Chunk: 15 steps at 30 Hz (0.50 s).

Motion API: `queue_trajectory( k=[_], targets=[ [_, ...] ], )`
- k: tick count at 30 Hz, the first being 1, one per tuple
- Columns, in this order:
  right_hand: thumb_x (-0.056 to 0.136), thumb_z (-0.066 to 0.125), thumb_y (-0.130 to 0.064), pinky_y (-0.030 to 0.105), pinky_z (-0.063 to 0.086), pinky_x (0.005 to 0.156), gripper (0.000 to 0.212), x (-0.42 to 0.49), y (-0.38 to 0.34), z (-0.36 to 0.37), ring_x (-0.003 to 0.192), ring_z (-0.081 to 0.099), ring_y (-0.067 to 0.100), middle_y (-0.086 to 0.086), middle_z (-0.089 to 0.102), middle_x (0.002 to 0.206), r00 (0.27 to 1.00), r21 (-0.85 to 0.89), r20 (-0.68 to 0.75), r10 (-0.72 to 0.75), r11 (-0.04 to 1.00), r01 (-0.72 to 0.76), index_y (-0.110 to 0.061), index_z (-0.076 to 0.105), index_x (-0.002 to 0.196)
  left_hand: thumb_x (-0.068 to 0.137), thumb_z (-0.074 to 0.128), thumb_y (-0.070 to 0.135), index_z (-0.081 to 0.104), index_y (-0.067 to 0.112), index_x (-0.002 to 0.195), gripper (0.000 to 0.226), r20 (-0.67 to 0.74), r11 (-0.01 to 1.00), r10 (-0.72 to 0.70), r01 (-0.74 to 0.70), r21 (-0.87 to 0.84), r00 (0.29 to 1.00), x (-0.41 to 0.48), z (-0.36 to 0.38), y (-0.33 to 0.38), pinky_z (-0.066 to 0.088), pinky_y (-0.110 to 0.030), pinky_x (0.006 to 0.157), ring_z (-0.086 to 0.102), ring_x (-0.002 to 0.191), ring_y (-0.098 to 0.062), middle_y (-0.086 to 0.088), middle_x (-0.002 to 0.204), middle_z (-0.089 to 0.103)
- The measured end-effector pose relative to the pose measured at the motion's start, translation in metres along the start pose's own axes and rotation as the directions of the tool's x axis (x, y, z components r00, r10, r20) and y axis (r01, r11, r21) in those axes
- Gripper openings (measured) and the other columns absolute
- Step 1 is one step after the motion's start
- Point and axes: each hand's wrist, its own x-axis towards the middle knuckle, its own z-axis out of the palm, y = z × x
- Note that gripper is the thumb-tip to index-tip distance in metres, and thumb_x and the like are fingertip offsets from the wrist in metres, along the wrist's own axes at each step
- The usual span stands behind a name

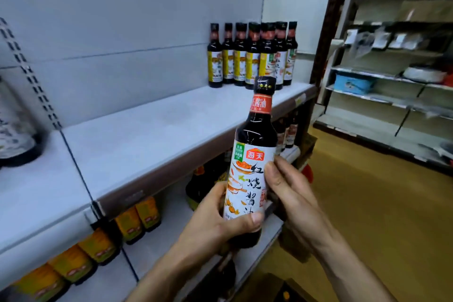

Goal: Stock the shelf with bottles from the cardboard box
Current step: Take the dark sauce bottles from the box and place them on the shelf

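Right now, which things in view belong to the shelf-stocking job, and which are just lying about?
Job: held bottle, left hand, right hand, upper shelf, bottle row on it.
Lying about: yellow-labelled bottles below, blue box on far shelving.

Upper left: pale grey back panel (122, 19) with slotted upright (31, 76). Right of centre: dark brown post (329, 27). Right: white aisle shelving (367, 73), blurred, with blue box (353, 84) on a middle level. Lower right: yellow-brown floor (380, 203), evenly lit.

Light: soft and even; I see the white shelf (159, 130) bright.
Shadows: dark under that shelf.
Blur: far racks (392, 73) on my right look smeary.
Edges: straight lines bend.
Sharp: the held bottle (250, 174) label.
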Motion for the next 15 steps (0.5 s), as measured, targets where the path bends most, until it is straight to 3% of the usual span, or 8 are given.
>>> queue_trajectory(
  k=[3, 6, 10, 15],
  targets=[
    [0.098, 0.057, -0.045, 0.044, 0.053, 0.102, 0.036, 0.022, -0.021, 0.029, 0.117, 0.07, 0.018, -0.001, 0.074, 0.123, 0.997, -0.031, 0.056, -0.055, 0.998, 0.056, -0.027, 0.064, 0.128, 0.07, 0.087, 0.03, 0.056, 0.024, 0.13, 0.067, -0.061, 0.993, 0.088, -0.082, 0.084, 0.994, -0.002, -0.035, 0.021, 0.06, -0.038, 0.094, 0.073, 0.107, -0.016, 0.003, 0.117, 0.075],
    [0.098, 0.052, -0.04, 0.032, 0.057, 0.096, 0.035, 0.04, -0.038, 0.056, 0.114, 0.071, 0.013, -0.006, 0.075, 0.121, 0.989, -0.046, 0.116, -0.092, 0.994, 0.098, -0.027, 0.062, 0.13, 0.074, 0.085, 0.029, 0.056, 0.024, 0.132, 0.065, -0.08, 0.985, 0.146, -0.137, 0.106, 0.986, -0.004, -0.063, 0.038, 0.059, -0.036, 0.094, 0.072, 0.112, -0.017, 0.002, 0.122, 0.074],
    [0.095, 0.052, -0.043, 0.036, 0.058, 0.096, 0.042, 0.061, -0.053, 0.096, 0.112, 0.072, 0.014, -0.003, 0.075, 0.12, 0.972, -0.036, 0.187, -0.14, 0.988, 0.149, -0.024, 0.06, 0.132, 0.078, 0.083, 0.024, 0.058, 0.023, 0.131, 0.059, -0.143, 0.977, 0.204, -0.192, 0.091, 0.969, -0.014, -0.1, 0.053, 0.057, -0.046, 0.097, 0.07, 0.115, -0.028, -0.006, 0.124, 0.073],
    [0.092, 0.053, -0.046, 0.033, 0.058, 0.094, 0.043, 0.082, -0.063, 0.151, 0.11, 0.072, 0.011, -0.007, 0.077, 0.116, 0.943, -0.037, 0.262, -0.206, 0.974, 0.223, -0.025, 0.061, 0.128, 0.081, 0.084, 0.017, 0.062, 0.024, 0.126, 0.05, -0.243, 0.965, 0.252, -0.226, 0.132, 0.937, -0.039, -0.143, 0.067, 0.061, -0.034, 0.091, 0.074, 0.108, -0.019, -0.001, 0.117, 0.076]
  ],
)
